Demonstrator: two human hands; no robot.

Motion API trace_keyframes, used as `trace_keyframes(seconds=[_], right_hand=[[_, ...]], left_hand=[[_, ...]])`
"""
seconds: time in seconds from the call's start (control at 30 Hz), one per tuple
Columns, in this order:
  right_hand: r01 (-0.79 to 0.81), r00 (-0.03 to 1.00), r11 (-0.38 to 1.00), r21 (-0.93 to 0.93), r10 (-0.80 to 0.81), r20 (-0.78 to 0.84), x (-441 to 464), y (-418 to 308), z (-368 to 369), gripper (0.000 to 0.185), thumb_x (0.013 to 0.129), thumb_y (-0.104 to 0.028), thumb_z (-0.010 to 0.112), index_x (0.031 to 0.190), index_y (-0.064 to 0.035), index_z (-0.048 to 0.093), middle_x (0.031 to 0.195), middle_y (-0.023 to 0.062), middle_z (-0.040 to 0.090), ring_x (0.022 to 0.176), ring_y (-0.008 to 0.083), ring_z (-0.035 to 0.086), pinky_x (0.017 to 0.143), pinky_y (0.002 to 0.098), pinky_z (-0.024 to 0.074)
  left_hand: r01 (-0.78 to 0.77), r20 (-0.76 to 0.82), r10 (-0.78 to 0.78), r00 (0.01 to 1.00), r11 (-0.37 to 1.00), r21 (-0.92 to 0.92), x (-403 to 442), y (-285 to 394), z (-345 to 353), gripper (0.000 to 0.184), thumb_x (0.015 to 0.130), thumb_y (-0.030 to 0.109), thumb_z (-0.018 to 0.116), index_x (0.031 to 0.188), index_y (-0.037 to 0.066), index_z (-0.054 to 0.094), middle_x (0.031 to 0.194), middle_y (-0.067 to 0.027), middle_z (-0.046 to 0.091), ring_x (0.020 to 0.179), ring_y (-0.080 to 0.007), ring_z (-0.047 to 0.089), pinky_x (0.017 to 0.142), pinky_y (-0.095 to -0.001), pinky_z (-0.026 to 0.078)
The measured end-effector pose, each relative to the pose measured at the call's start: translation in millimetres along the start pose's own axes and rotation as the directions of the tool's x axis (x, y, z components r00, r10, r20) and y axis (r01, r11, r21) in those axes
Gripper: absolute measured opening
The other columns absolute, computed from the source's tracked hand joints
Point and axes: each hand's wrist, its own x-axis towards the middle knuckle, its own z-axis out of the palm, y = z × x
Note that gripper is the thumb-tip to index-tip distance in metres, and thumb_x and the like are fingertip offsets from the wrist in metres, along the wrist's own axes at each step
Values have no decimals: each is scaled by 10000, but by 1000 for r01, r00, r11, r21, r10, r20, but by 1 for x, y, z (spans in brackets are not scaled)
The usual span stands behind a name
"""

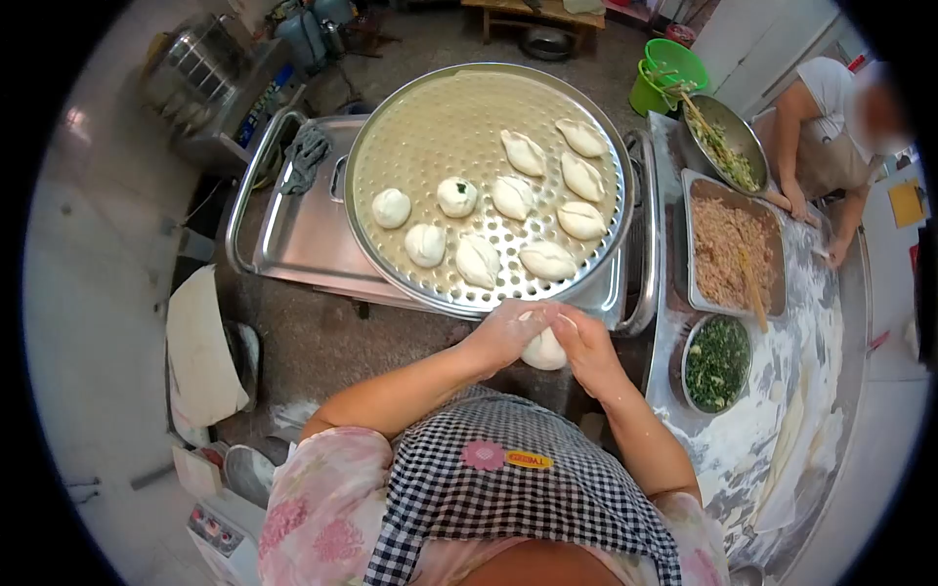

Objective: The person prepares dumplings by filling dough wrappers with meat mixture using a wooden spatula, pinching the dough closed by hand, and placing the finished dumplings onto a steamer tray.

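Both of my hands are close together around a white dough bun, just in front of the near rim of a round perforated steamer tray. My left hand is closed over the bun's upper left side. My right hand wraps its right side, fingers meeting the left ones at the top. What the fingertips pinch is hidden. On the tray sit several shaped buns: round ones on the left, such as a bun with a green spot, and pointed, pleated ones on the right, such as a long bun.
The tray rests on a metal cart with a grey cloth. Right, a floured table holds a pan of minced filling, a bowl of chopped greens and a wok. A co-worker's hands are beyond them.
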Motion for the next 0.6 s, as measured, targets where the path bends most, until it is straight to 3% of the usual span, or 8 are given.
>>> trace_keyframes(seconds=[0.07,0.17,0.23,0.3,0.37,0.5,0.57,0.6], right_hand=[[29,1000,999,-34,-29,-11,37,-1,14,315,945,-189,479,1167,20,559,1087,115,625,992,154,556,883,284,419],[70,991,980,-185,-89,-97,99,-15,35,309,939,-160,475,1179,19,550,1106,160,619,1009,197,578,887,309,429],[192,964,927,-322,-239,-114,143,-25,40,329,950,-140,461,1222,39,512,1165,169,595,1069,204,555,925,291,406],[291,922,861,-418,-369,-118,186,-37,42,340,953,-133,460,1241,45,497,1190,180,582,1094,223,551,939,285,400],[371,872,803,-466,-475,-123,222,-51,46,339,948,-138,475,1235,39,504,1181,196,580,1084,254,565,929,293,411],[232,934,750,-620,-349,-72,268,-27,42,354,909,-158,537,1216,19,521,1188,196,567,1100,319,545,947,339,413],[86,981,607,-790,-188,-37,274,-19,39,364,885,-162,565,1204,8,530,1194,201,558,1102,345,530,952,367,413],[112,961,540,-834,-271,-46,271,-21,40,385,847,-205,607,1167,-1,543,1124,194,581,1067,352,527,905,413,422]], left_hand=[[-93,-169,106,980,992,82,16,-11,-26,318,929,221,502,1064,-44,615,991,-75,636,893,-137,564,808,-277,449],[-88,-255,183,949,934,346,44,11,-78,324,922,239,517,1021,-54,611,960,-182,645,876,-217,591,802,-307,446],[-332,-244,491,836,808,487,67,30,-107,298,914,244,517,984,-25,624,839,-184,647,804,-272,615,758,-336,462],[-368,-185,512,839,784,500,104,44,-149,331,926,296,511,967,-10,629,791,-154,654,762,-237,614,754,-323,469],[-418,-151,586,796,713,564,123,74,-184,361,915,318,537,1072,0,606,920,-159,641,867,-189,602,764,-319,471],[-186,-313,331,890,891,413,151,108,-243,415,869,296,609,1180,26,561,1054,-167,598,951,-192,584,814,-316,459],[-102,-213,257,943,828,551,160,100,-265,433,829,272,646,1189,47,560,1033,-160,598,932,-231,590,828,-328,455],[-132,-137,275,952,769,625,165,97,-271,443,811,262,660,1191,57,562,1022,-155,598,918,-252,590,826,-336,454]])
